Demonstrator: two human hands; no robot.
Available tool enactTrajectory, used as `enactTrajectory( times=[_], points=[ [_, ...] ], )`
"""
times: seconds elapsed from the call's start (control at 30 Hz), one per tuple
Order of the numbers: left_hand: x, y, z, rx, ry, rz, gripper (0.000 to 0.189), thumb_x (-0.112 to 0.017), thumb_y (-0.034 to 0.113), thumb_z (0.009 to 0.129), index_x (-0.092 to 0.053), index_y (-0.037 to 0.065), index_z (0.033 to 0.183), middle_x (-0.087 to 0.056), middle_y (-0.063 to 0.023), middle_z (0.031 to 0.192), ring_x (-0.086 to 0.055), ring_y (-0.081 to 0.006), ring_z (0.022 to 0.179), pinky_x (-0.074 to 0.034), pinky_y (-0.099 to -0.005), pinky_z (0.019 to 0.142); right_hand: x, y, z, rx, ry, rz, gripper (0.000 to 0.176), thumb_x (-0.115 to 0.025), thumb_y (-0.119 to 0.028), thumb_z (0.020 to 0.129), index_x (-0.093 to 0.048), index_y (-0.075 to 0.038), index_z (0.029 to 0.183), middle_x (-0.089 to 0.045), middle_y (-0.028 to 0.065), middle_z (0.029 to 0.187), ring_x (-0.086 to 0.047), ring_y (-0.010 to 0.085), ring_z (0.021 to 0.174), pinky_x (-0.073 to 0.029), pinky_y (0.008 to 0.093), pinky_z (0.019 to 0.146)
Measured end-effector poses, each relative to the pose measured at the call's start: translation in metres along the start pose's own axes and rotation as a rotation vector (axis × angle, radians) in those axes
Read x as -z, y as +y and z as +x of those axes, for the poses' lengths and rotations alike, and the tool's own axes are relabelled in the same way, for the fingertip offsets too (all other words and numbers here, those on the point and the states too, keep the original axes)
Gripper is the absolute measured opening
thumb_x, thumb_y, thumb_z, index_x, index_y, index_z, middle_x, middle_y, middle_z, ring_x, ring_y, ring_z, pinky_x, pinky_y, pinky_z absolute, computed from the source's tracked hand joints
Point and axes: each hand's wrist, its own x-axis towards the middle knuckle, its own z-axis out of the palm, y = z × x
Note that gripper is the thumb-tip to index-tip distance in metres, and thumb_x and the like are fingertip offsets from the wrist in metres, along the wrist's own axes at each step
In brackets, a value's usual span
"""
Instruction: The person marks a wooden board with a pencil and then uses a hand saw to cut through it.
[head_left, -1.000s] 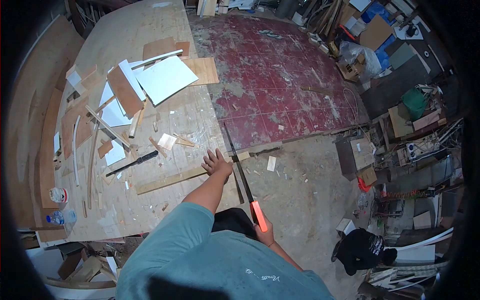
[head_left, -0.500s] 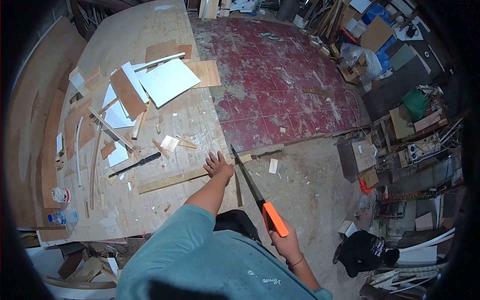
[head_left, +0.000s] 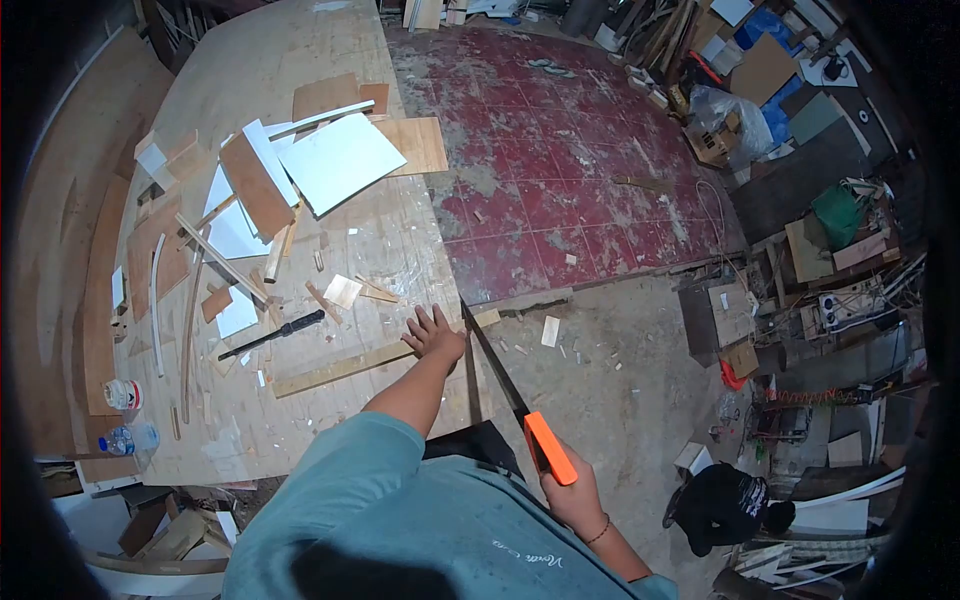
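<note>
My right hand (head_left: 577,493) is closed around the orange handle of a handsaw (head_left: 500,372). Its dark blade slants up and away, crossing a narrow wooden strip (head_left: 340,371) right by the workbench (head_left: 400,45) edge. My left hand (head_left: 437,336) presses down on that strip with fingers spread, just left of the blade. A short end of the strip sticks out past the bench edge, to the right of the saw. Left of the strip lies a black-handled tool with a long thin dark blade (head_left: 290,328).
White panels (head_left: 340,165), wood offcuts and thin strips cover the bench's far left part. A water bottle (head_left: 128,439) and a white jar (head_left: 123,394) stand at its left edge. A person in black (head_left: 730,505) crouches at lower right, near stacked scraps.
The saw has come back slightly toward me, and its blade shows narrower now. My left hand stays in place on the strip.
</note>
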Motion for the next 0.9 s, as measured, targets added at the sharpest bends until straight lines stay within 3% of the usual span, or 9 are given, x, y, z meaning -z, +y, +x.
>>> enactTrajectory(
  times=[0.1,0.17,0.3,0.37,0.43,0.53,0.63,0.9],
  points=[
    [0.001,0.001,0.000,0.004,-0.014,0.010,0.089,-0.051,0.052,0.093,0.001,0.019,0.157,0.018,-0.0158,0.161,0.013,-0.0437,0.147,0.006,-0.0640,0.113,-0.010,0.001,0.030,0.146,0.016,-0.030,0.053,-0.053,0.001,0.078,-0.054,0.002,0.131,-0.064,0.0233,0.117,-0.063,0.0326,0.112,-0.047,0.0347,0.096],
    [0.003,0.001,0.002,0.008,-0.012,0.013,0.088,-0.050,0.052,0.093,0.001,0.019,0.157,0.018,-0.0159,0.161,0.013,-0.0438,0.147,0.006,-0.0642,0.113,-0.031,0.037,0.081,0.079,0.015,-0.086,0.051,-0.053,0.000,0.078,-0.056,0.002,0.129,-0.065,0.0234,0.114,-0.064,0.0346,0.110,-0.047,0.0350,0.095],
    [-0.002,0.002,0.005,0.021,0.003,0.042,0.086,-0.048,0.052,0.094,0.000,0.020,0.157,0.017,-0.0159,0.161,0.012,-0.0442,0.147,0.004,-0.0646,0.113,-0.062,0.021,0.146,0.039,-0.012,-0.042,0.050,-0.054,-0.001,0.078,-0.055,0.002,0.128,-0.064,0.0232,0.116,-0.063,0.0352,0.111,-0.047,0.0354,0.095],
    [-0.002,0.000,0.003,0.021,0.009,0.047,0.086,-0.048,0.052,0.094,0.000,0.020,0.157,0.017,-0.0159,0.161,0.011,-0.0442,0.147,0.004,-0.0645,0.114,-0.065,0.031,0.144,0.047,-0.008,-0.040,0.051,-0.054,-0.002,0.078,-0.055,0.002,0.129,-0.064,0.0232,0.116,-0.063,0.0350,0.110,-0.047,0.0356,0.095],
    [0.001,0.003,0.001,0.008,0.021,0.048,0.086,-0.048,0.052,0.094,0.000,0.020,0.157,0.016,-0.0160,0.161,0.010,-0.0442,0.147,0.003,-0.0644,0.114,-0.068,0.067,0.135,0.186,0.102,-0.026,0.037,-0.055,-0.005,0.078,-0.060,0.003,0.113,-0.063,0.0165,0.089,-0.063,0.0243,0.086,-0.050,0.0335,0.080],
    [-0.001,0.005,-0.005,0.006,0.031,0.039,0.087,-0.049,0.052,0.093,0.000,0.019,0.157,0.015,-0.0157,0.162,0.009,-0.0437,0.148,0.004,-0.0628,0.114,-0.078,0.134,0.118,0.261,0.179,0.107,0.040,-0.055,-0.004,0.077,-0.060,0.004,0.115,-0.064,0.0157,0.090,-0.063,0.0227,0.087,-0.050,0.0330,0.081],
    [-0.012,0.011,-0.012,-0.030,0.002,0.085,0.088,-0.050,0.053,0.093,0.000,0.018,0.157,0.015,-0.0155,0.162,0.010,-0.0434,0.148,0.005,-0.0628,0.114,-0.082,0.148,0.097,0.181,0.173,0.050,0.044,-0.055,-0.004,0.076,-0.058,0.005,0.119,-0.066,0.0153,0.095,-0.064,0.0221,0.089,-0.050,0.0324,0.082],
    [-0.017,0.011,-0.012,-0.035,0.031,0.072,0.089,-0.051,0.052,0.092,-0.001,0.017,0.157,0.015,-0.0150,0.162,0.009,-0.0425,0.148,0.005,-0.0628,0.114,-0.090,0.192,0.073,0.262,0.205,0.102,0.047,-0.058,-0.003,0.076,-0.057,0.006,0.123,-0.067,0.0151,0.105,-0.064,0.0217,0.096,-0.050,0.0324,0.088]
  ],
)
